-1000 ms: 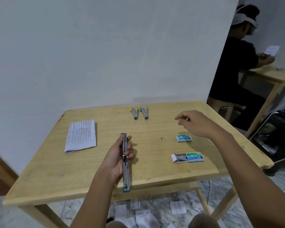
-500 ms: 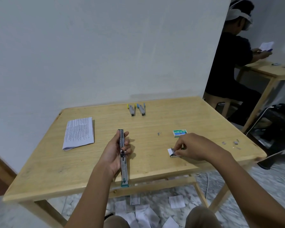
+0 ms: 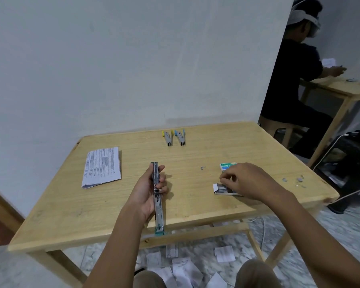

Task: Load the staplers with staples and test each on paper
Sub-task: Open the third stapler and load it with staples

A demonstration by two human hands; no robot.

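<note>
Near the lower centre of the frame, a long, unfolded teal-and-metal stapler [image 3: 158,206] is gripped by the left hand [image 3: 147,193], fingers curled round it, over the light wooden table [image 3: 197,156]. At centre right, the right hand [image 3: 247,179] is held with bent fingers on an open white box of staples [image 3: 219,189]; whether a strip is pinched cannot be told. A folded printed paper [image 3: 101,166] is seen at centre left.

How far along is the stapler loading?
Done: nothing certain; the yellow stapler and blue stapler lie at the back, loaded or not unclear. In hand: left hand grips the opened stapler; right hand reaches the staples in the open box. Left: load it, test on the paper.
</note>
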